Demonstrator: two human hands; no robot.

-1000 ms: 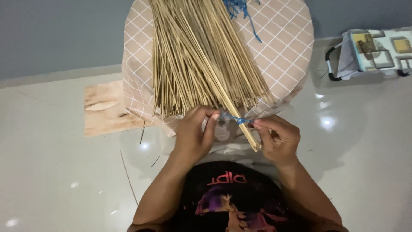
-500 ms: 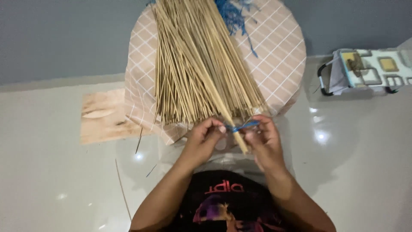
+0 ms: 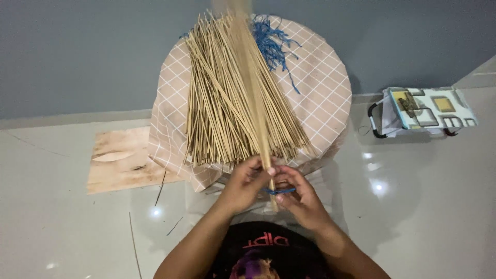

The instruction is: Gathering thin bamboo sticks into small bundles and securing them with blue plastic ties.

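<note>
Lower centre: our left hand (image 3: 243,185) and right hand (image 3: 299,199), fingers closed, pinch a blue string (image 3: 279,191) round one stick (image 3: 261,129). We judge the tie unfinished; the pile of sticks (image 3: 227,98) on the tabletop (image 3: 325,98), upper centre, looks untied, w/ spare string (image 3: 269,44) beside.

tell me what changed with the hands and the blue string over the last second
The left hand and right hand drew together until they touch, sliding lower on the stick toward its near end. The blue string, earlier stretched between them, is now a short loop at the fingertips. The stick pile and checked table stayed put.
</note>
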